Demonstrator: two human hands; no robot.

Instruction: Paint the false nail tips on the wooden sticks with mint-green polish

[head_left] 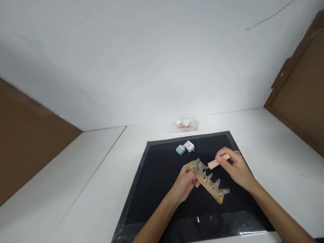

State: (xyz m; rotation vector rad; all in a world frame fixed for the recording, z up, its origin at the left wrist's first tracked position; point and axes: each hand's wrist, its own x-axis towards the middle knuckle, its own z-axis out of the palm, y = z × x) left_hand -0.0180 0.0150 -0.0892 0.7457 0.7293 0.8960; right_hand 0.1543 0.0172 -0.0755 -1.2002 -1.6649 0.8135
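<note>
My left hand (186, 180) is closed round the upper end of a wooden nail-tip stand (209, 187). Several false nail tips stick out from metal studs along it; the two nearest my left fingers are green, and the others, such as the clear tip (226, 191) at the lower end, are transparent. In my right hand (234, 167) is a nail polish brush (218, 161) with a long peach handle, pinched between thumb and fingers. Its green-coated bristles touch the second green tip (201, 170).
Beyond my hands, a green nail polish bottle (180, 150) and a white-labelled bottle (189, 146) lie on the black mat (152, 189). A clear plastic box (186, 125) with white and peach items stands behind the mat. Brown panels (301, 87) flank the white table.
</note>
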